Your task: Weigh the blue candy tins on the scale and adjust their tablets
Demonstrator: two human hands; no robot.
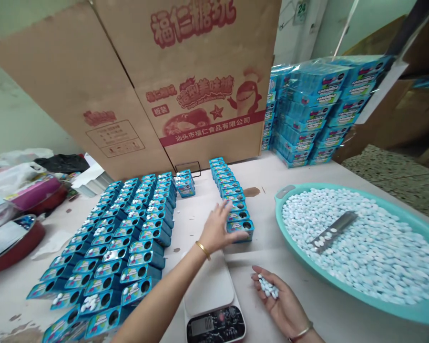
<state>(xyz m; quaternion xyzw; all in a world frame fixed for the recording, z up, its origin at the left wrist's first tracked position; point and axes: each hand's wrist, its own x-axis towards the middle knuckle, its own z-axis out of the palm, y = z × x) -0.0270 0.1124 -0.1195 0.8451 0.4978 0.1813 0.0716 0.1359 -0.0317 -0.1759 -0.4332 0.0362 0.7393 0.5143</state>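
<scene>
The left hand (216,228) lies spread, its fingertips touching a column of open blue tins (237,205) on the table (264,259). The right hand (280,300) is cupped palm up around a small heap of pale blue candies (268,287). A white digital kitchen scale (209,286) sits just below the left forearm, between the hands. Left of it, many more open tins (110,247) stand in close, slanted rows, and a few of these hold a small cluster of the candies, as in one near the front (90,303). To the right, a teal oval tray (293,252) brims with loose candies (379,257), and a steel scoop (332,232) lies on top of them. Shrink-wrapped stacks of boxed tins (307,114) stand beyond, beside a large printed cardboard carton (200,81).
</scene>
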